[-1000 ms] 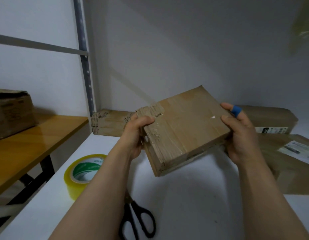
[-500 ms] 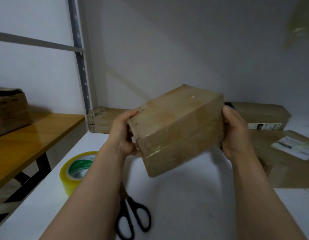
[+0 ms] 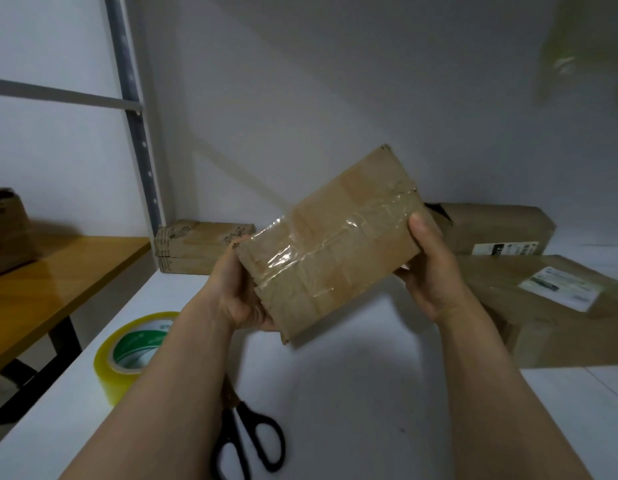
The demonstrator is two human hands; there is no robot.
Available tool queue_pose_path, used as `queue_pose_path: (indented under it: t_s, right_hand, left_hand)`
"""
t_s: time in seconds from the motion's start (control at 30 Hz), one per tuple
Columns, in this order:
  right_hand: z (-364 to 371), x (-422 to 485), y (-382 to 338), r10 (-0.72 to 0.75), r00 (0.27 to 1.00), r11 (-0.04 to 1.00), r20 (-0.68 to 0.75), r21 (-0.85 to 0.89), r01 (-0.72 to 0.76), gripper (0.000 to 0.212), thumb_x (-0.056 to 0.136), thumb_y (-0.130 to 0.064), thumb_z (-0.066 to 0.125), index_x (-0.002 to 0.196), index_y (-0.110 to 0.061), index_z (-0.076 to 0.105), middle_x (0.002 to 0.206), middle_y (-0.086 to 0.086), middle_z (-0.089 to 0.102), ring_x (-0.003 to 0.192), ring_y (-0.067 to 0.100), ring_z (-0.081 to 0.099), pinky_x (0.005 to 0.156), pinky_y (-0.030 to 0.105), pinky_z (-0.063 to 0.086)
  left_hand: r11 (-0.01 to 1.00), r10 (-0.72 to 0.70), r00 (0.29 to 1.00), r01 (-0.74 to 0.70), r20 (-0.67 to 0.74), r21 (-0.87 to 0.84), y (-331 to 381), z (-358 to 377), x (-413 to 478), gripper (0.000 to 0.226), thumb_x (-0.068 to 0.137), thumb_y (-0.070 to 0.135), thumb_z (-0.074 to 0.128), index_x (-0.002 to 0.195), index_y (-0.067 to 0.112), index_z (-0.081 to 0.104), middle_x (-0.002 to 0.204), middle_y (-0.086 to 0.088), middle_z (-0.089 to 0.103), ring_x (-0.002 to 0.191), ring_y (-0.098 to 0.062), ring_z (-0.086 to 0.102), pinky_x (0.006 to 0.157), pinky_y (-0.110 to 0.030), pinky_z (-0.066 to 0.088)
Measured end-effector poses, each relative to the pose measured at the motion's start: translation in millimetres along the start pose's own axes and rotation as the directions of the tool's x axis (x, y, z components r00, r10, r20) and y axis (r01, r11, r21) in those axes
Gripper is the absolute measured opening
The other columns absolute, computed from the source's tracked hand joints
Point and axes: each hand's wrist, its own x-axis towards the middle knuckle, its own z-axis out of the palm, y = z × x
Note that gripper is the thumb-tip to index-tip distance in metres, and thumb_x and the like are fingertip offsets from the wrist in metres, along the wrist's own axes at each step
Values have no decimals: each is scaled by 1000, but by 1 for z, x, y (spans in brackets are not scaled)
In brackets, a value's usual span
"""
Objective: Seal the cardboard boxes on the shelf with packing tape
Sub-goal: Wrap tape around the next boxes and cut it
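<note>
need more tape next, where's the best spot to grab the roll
Take the tape roll from above: it lies flat on the white shelf, hole up. Put the thumb in the core and the fingers on the outer wall at its left side, since the left forearm covers the right edge.

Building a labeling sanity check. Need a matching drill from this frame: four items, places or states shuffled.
Column 1:
1. taped cardboard box
2. yellow tape roll
3. black-handled scissors
4. box with white label

Column 2:
A. lying on the white shelf, partly hidden under the left forearm
B. held off the shelf between the left hand and right hand
C. resting on the shelf at the right
D. lying on the shelf near its left edge

Pairs: 1-B, 2-D, 3-A, 4-C
</note>
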Motion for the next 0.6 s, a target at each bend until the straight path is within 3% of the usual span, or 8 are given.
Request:
queue_pose_path:
  t_s: [0.07,0.13,0.17,0.23,0.3,0.4,0.53,0.6]
  right_hand:
    - [-1,2,0,24,999,1000,-26,-12,-24,30,85,-62,57,106,-48,73,123,-9,72,124,18,61,111,58,39]
    - [-4,4,2,55,995,998,-83,-38,-58,29,92,-65,52,105,-49,72,118,-9,73,119,19,63,106,54,44]
    - [-5,4,3,82,989,995,-119,-40,-87,35,92,-67,50,114,-46,69,120,-7,72,118,21,64,102,50,47]
    - [-8,6,10,141,973,989,-185,-15,-146,60,87,-74,51,135,-37,58,130,-2,67,119,21,63,90,42,51]
    - [-7,6,13,178,958,983,-226,-7,-184,74,84,-80,49,141,-32,54,131,0,66,116,20,63,84,38,53]
    - [-4,4,17,222,943,974,-248,10,-226,81,80,-88,43,138,-33,57,123,0,69,110,21,66,88,45,57]
    - [-1,3,17,197,961,980,-195,38,-194,80,77,-86,46,138,-36,56,124,-3,67,112,21,63,78,47,56]
    - [0,2,18,180,969,983,-167,11,-181,81,72,-83,52,136,-34,57,123,-3,68,114,20,63,79,45,54]
  left_hand:
    - [999,-21,999,22,-35,29,1,1,1,50,82,66,57,82,20,77,98,1,72,91,-22,66,90,-41,48]
    - [997,10,998,-5,-69,74,1,4,1,74,79,85,46,100,22,79,114,0,74,105,-26,68,96,-49,49]
    - [995,14,998,-7,-67,103,1,6,-1,88,76,94,37,110,23,77,119,-3,74,108,-29,69,97,-51,50]
    - [987,52,997,-44,-54,153,0,12,-4,96,76,96,27,121,23,72,118,-8,74,102,-30,73,84,-47,59]
    - [975,90,995,-79,-43,208,-2,14,-5,92,78,92,27,122,22,69,112,-10,76,91,-28,76,71,-43,62]
    - [953,152,986,-129,-66,275,-2,14,-5,90,78,91,35,130,23,65,119,-11,73,105,-32,72,93,-52,56]
    - [954,145,981,-105,-125,282,-3,2,9,105,61,98,45,141,31,54,122,-12,71,108,-38,70,88,-63,55]
    - [951,149,981,-108,-125,290,-3,0,11,95,71,95,39,139,30,56,121,-12,72,108,-38,70,90,-63,54]
